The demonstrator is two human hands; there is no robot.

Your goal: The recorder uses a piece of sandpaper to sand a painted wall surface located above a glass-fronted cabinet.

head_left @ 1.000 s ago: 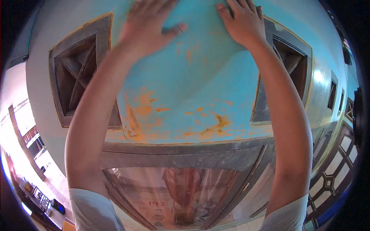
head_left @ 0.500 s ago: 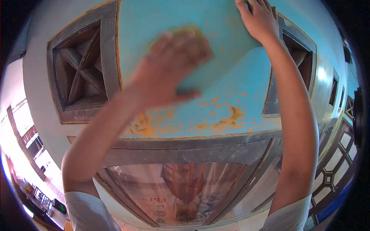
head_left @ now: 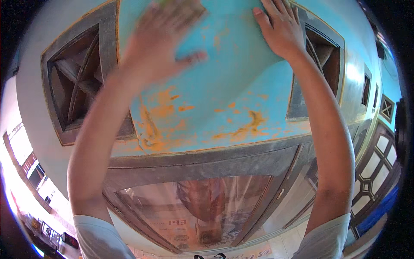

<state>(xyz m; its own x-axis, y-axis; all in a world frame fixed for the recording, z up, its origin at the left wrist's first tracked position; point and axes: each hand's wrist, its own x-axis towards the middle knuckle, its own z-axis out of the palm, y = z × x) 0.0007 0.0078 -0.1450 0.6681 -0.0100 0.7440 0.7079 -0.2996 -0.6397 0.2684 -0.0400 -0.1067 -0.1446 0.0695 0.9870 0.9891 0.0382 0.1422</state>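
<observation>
I see my left hand [head_left: 161,41] pressed on the blue wall [head_left: 224,90] with a greenish pad [head_left: 174,2] under it – the fingers are blurred, so I cannot tell how they sit. My right hand [head_left: 282,28] lies flat, fingers spread a little, holding nothing. I think the pad could slip out, or loose orange flakes [head_left: 241,129] could drop in my eyes – I'm reaching high.
</observation>
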